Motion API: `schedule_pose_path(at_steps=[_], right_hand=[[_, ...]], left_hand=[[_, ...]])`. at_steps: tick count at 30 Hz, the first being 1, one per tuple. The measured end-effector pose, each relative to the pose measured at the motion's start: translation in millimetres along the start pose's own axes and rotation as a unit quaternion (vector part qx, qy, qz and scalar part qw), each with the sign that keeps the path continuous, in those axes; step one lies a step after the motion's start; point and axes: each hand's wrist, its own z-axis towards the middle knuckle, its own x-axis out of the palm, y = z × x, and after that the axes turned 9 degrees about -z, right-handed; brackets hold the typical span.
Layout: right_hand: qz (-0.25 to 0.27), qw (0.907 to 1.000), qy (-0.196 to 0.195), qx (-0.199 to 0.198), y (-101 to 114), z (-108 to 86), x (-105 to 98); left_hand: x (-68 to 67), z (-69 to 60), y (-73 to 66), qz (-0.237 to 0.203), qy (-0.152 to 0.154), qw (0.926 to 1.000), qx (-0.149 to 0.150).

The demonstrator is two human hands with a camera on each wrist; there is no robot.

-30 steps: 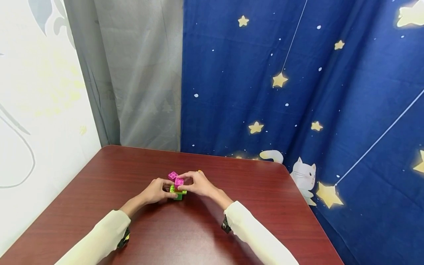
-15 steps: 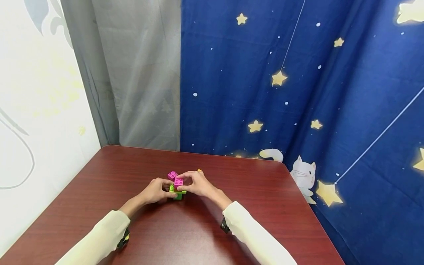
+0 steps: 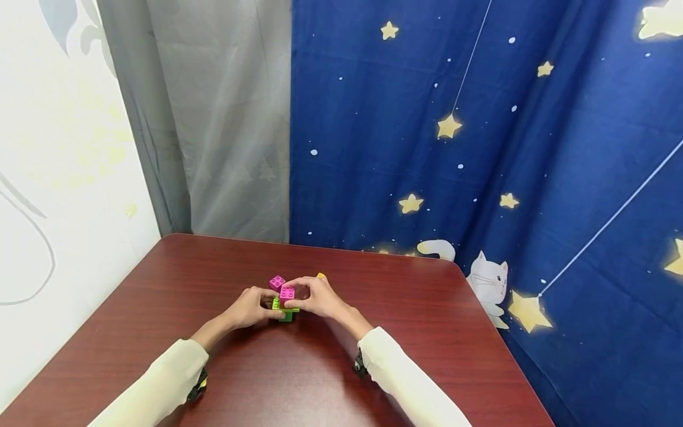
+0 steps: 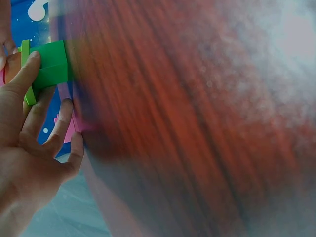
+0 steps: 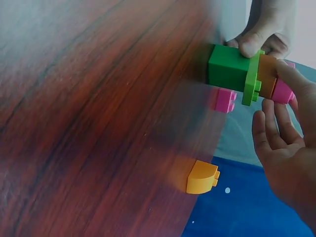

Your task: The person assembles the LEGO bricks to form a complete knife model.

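Note:
A stack of toy building bricks stands on the table between both hands. From the bottom it has a green brick [image 5: 229, 66], a lime plate [image 5: 251, 81], an orange-brown brick [image 5: 267, 74] and a pink brick [image 3: 287, 293] on top. My left hand [image 3: 251, 308] holds the lower part, its thumb across the lime plate and green brick in the left wrist view. My right hand [image 3: 321, 296] pinches the pink brick between thumb and fingers. Fingers hide the stack's far side. Whether the pink brick is fully pressed down I cannot tell.
Just behind the stack lies a loose pink brick [image 5: 225, 100]. A yellow-orange curved brick [image 5: 201, 177] sits beyond my right hand, mostly hidden in the head view. The dark red table [image 3: 427, 332] ends before grey and blue star-printed curtains [image 3: 373, 130].
Both hands keep their hold on the stack in nearly the same place. Slightly more of the yellow-orange brick shows past the right hand. The head view has shifted a little.

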Motion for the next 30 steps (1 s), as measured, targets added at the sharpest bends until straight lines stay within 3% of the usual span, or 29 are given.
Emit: schedule_pose_path(at_steps=[8,14,30], right_hand=[[-0.048,0.9986,-0.015,-0.019,5.3,4.1,-4.0],[-0.072,0.9973,-0.01,-0.011,13.1,10.7,-4.0],[-0.024,0.9992,-0.03,0.012,7.0,7.4,2.4]], left_hand=[[0.8,2.0,-1.7,-0.007,0.003,0.9999,0.011],[-2.3,-0.7,-2.3,0.0,0.005,0.9999,0.013],[-0.3,-0.6,0.2,0.002,0.005,1.0,-0.004]])
